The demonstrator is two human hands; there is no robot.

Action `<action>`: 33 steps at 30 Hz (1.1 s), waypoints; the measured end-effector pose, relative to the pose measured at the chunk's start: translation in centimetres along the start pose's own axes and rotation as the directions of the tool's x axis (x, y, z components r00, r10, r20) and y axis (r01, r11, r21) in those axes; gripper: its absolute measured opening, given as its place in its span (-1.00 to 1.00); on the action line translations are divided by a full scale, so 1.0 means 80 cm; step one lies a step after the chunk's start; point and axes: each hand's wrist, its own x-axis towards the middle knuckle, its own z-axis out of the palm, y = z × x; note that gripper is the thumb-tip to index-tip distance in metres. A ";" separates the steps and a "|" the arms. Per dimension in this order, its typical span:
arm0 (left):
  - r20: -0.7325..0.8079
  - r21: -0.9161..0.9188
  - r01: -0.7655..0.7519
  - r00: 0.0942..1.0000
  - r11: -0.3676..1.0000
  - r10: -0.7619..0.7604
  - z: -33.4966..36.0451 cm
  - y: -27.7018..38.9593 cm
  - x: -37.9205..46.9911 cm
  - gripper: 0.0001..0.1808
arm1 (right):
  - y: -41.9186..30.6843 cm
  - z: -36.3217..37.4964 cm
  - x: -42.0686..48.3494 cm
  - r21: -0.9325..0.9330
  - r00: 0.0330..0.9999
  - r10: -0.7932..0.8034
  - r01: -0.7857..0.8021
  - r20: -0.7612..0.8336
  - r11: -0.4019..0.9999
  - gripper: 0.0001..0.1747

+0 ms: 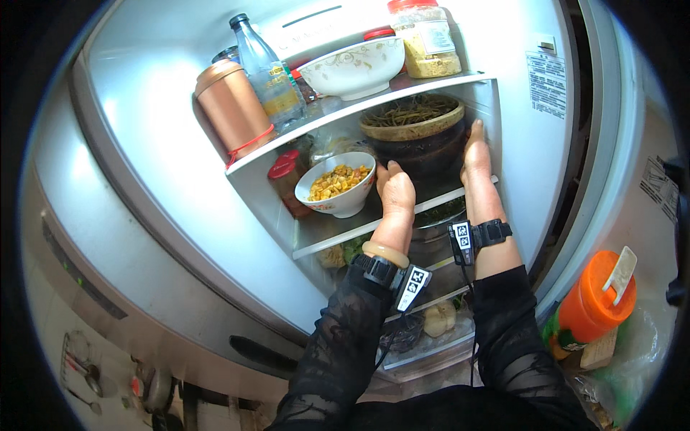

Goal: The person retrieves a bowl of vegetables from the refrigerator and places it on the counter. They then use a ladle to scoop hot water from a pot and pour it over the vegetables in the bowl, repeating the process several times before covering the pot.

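Note:
Inside an open refrigerator, a dark glazed earthenware pot (420,148) with a tan rim sits on the middle shelf (345,240). Dry-looking, twig-like brown strands (415,110) fill its mouth. My left hand (396,188) is at the pot's lower left side, its fingers partly hidden. Along the pot's right side lies my right hand (476,151), thumb raised, so that the pot is between both hands. Close to my left fingers stands a white bowl (345,204) of chopped yellow food (339,183). A red-lidded jar (285,178) is left of that bowl.
On the shelf above are a copper-coloured canister (234,108), a plastic bottle (269,75), a large patterned bowl (356,67) and a red-lidded jar (426,43). Lower shelves hold produce (439,318). At right, an orange-lidded container (598,291) stands by the refrigerator's side edge (582,226).

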 end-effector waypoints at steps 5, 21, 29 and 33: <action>-0.054 -0.318 0.137 0.985 0.938 -0.163 0.025 -0.019 0.023 -0.32 | 0.021 -0.004 0.042 0.054 0.990 0.081 -0.088 0.117 0.995 -0.15; -0.047 -0.471 0.002 0.999 0.882 -0.028 0.018 -0.029 0.021 -0.24 | -0.018 0.002 -0.043 0.078 0.980 -0.067 0.053 0.186 0.996 -0.13; 0.169 -0.726 0.196 0.980 0.659 -0.105 0.012 -0.005 0.011 -0.31 | -0.063 -0.026 -0.158 -0.129 0.978 -0.181 0.194 0.106 0.972 -0.04; 0.217 -0.756 0.208 0.974 0.621 -0.063 0.012 -0.001 0.009 -0.34 | -0.049 -0.030 -0.115 -0.100 0.971 -0.238 0.238 0.007 0.966 -0.01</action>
